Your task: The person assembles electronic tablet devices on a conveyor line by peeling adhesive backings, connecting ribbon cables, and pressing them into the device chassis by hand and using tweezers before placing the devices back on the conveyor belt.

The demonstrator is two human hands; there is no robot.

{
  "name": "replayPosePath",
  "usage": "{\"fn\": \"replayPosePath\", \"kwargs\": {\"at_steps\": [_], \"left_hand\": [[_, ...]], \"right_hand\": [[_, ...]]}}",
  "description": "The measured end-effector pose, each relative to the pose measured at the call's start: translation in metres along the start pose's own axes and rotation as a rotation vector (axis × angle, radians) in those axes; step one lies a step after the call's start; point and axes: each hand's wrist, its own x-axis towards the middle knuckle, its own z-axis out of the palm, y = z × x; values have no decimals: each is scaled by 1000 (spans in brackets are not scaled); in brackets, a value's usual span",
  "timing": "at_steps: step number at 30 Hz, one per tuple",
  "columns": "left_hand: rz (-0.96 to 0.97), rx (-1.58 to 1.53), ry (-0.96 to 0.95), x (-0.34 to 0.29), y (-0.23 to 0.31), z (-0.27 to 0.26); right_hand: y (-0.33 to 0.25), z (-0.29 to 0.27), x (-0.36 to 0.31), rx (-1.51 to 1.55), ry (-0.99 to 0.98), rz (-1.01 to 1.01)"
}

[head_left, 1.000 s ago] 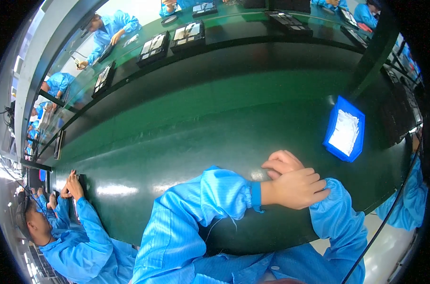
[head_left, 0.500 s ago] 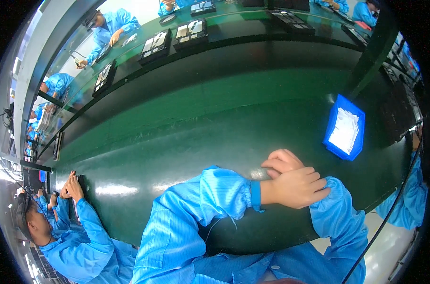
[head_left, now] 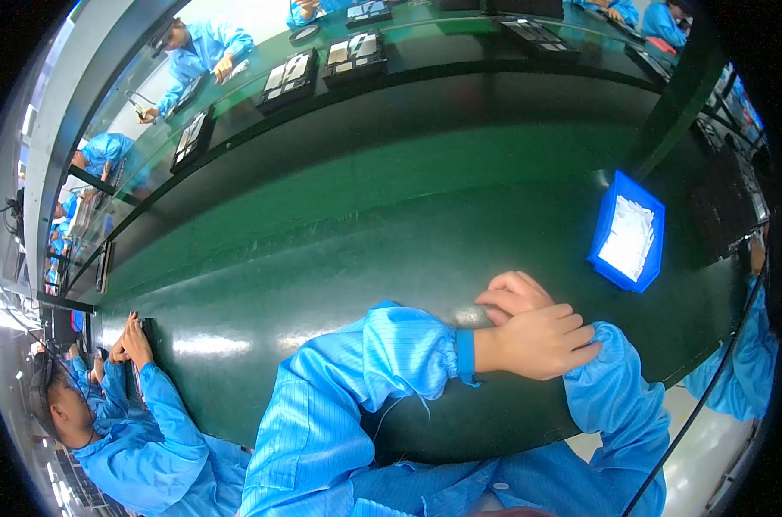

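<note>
My forearms are crossed over the green tabletop (head_left: pixel 356 250). My left hand (head_left: pixel 542 342) lies across my right wrist, its fingers bent over the wrist and the edge of the blue sleeve (head_left: pixel 615 379). Beneath and beyond it, my right hand (head_left: pixel 516 293) rests at the table surface, loosely curled. A gap shows between its forefinger and thumb, and I see nothing held there. The left hand covers part of the right one. To the far right of both hands stands a blue plastic bin (head_left: pixel 596 244) with white, paper-like pieces (head_left: pixel 628 239) inside.
Several black trays, including one (head_left: pixel 287 79) with pale flat parts, lie on a raised green level (head_left: pixel 425 39) along the back. A co-worker (head_left: pixel 141 439) sits at the left, hands (head_left: pixel 132 345) at the table edge. Other people work beyond. A dark cable (head_left: pixel 701 401) crosses the right side.
On the raised level, the trays have shifted slightly to the right. The hand of a person at the back left has moved a little. My own hands have stayed put.
</note>
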Motion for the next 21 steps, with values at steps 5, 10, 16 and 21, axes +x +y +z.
{"fn": "replayPosePath", "kwargs": {"at_steps": [5,10,16,21], "left_hand": [[0,-1,11,0,0,2],[-1,-2,1,0,0,2],[-1,3,-9,0,0,1],[-2,7,-14,0,0,0]], "right_hand": [[-1,-2,0,-7,-2,-11],[0,-2,-2,-5,-2,8],[-2,-1,0,-11,4,19],[-2,-1,1,-8,6,19]]}}
